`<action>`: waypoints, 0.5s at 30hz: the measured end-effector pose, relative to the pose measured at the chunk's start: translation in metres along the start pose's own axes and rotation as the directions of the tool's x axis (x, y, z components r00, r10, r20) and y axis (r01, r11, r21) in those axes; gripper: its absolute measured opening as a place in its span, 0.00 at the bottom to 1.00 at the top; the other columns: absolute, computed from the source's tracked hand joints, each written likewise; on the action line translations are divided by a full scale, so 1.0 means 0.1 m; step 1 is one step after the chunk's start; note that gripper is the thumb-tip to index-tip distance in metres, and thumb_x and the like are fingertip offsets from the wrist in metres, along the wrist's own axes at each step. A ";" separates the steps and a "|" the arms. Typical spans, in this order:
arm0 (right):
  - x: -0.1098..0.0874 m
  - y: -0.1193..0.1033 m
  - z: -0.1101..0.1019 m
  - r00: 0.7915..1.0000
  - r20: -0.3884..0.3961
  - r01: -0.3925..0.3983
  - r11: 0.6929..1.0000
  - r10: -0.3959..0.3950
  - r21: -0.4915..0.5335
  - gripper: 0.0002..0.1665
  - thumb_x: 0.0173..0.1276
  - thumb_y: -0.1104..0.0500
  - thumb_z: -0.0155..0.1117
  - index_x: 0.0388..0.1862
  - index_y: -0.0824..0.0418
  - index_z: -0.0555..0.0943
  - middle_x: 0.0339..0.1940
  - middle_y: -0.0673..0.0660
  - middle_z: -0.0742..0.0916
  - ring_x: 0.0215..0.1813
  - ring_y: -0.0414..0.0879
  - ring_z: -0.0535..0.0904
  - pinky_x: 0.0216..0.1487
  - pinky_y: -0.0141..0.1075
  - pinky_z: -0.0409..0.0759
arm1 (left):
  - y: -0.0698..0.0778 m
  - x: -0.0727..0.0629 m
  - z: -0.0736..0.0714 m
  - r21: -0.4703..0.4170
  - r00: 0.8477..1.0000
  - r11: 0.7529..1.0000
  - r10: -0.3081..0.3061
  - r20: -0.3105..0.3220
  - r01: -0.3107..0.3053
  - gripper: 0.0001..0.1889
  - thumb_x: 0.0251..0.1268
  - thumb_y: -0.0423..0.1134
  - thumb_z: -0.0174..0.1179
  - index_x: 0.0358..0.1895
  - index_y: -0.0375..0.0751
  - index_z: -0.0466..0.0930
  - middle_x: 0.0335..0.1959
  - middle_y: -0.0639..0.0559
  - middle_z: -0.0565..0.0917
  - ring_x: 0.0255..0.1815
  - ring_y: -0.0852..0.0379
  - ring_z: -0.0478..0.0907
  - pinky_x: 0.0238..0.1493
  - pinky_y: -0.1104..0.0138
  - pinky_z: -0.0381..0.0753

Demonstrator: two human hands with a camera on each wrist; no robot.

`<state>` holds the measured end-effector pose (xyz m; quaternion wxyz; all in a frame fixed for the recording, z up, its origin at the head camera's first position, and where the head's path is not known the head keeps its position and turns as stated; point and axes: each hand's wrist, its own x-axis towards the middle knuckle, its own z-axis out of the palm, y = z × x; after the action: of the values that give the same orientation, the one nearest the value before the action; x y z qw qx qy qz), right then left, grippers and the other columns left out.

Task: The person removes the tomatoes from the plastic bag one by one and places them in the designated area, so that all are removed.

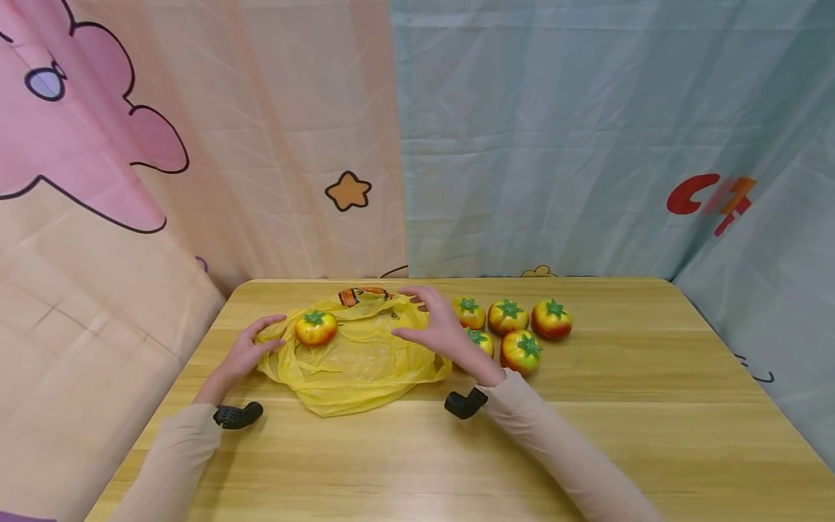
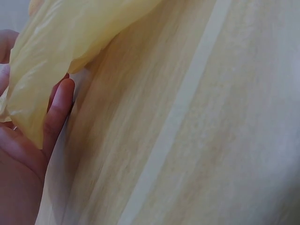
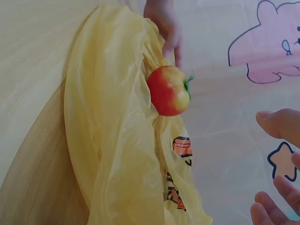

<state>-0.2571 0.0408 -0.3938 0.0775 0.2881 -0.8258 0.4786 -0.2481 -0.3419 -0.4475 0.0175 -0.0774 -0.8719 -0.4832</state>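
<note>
A yellow plastic bag lies spread on the table, its mouth loosely open. One red-and-yellow tomato with green leaves sits at the bag's left part, also seen in the right wrist view. My left hand is at the bag's left edge, thumb and fingers apart, close to the tomato. In the left wrist view a fold of the bag lies across that hand, hiding part of the fingers. Over the bag's right side is my right hand, fingers spread and curved, nothing between them.
Several more tomatoes stand in two rows on the wooden table, right of the bag; my right hand and wrist partly cover the nearest ones. Behind the table hangs a printed curtain. A black wrist camera sits at my right cuff.
</note>
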 end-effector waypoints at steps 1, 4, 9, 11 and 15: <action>0.02 0.00 0.02 1.000 0.000 0.004 1.000 -0.004 0.001 0.38 0.53 0.59 0.76 0.64 0.59 0.72 0.61 0.60 0.76 0.59 0.57 0.74 0.59 0.49 0.76 | -0.01 0.00 0.00 0.002 1.000 1.000 -0.003 -0.001 0.003 0.27 0.68 0.32 0.55 0.68 0.29 0.62 0.68 0.31 0.64 0.43 0.70 0.66 0.41 0.79 0.70; 0.06 0.00 0.08 1.000 -0.002 0.021 1.000 -0.021 0.009 0.38 0.53 0.60 0.76 0.64 0.60 0.72 0.60 0.61 0.77 0.58 0.60 0.74 0.58 0.49 0.76 | -0.02 0.01 0.00 0.007 1.000 1.000 -0.010 -0.002 0.010 0.27 0.68 0.32 0.55 0.69 0.29 0.62 0.69 0.32 0.63 0.46 0.69 0.66 0.42 0.81 0.69; 0.15 0.02 0.21 0.999 0.007 0.037 0.999 -0.037 0.008 0.39 0.54 0.59 0.76 0.64 0.62 0.71 0.59 0.61 0.77 0.57 0.60 0.74 0.57 0.50 0.76 | -0.01 -0.01 0.01 0.021 1.000 1.000 -0.014 -0.001 0.014 0.27 0.69 0.35 0.55 0.69 0.31 0.62 0.70 0.31 0.62 0.48 0.64 0.66 0.44 0.82 0.68; 0.19 0.03 0.26 0.999 0.025 0.027 0.999 -0.028 0.034 0.39 0.54 0.59 0.75 0.64 0.63 0.71 0.60 0.61 0.77 0.58 0.60 0.73 0.58 0.52 0.75 | 0.00 -0.01 0.02 0.022 1.000 1.000 0.000 -0.002 0.000 0.27 0.69 0.37 0.55 0.68 0.31 0.63 0.69 0.31 0.62 0.51 0.59 0.66 0.45 0.82 0.66; 0.28 0.04 0.35 0.999 0.055 -0.006 0.996 0.000 0.095 0.38 0.55 0.60 0.75 0.65 0.60 0.72 0.62 0.61 0.75 0.59 0.61 0.72 0.58 0.56 0.74 | 0.01 -0.02 0.03 -0.002 0.999 1.000 0.024 -0.021 -0.024 0.26 0.67 0.38 0.56 0.67 0.34 0.66 0.68 0.31 0.64 0.59 0.49 0.62 0.49 0.79 0.63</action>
<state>-0.2768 0.0016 -0.4044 0.0405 0.3031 -0.8044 0.5093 -0.2459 -0.3389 -0.4488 0.0322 -0.0829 -0.8702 -0.4845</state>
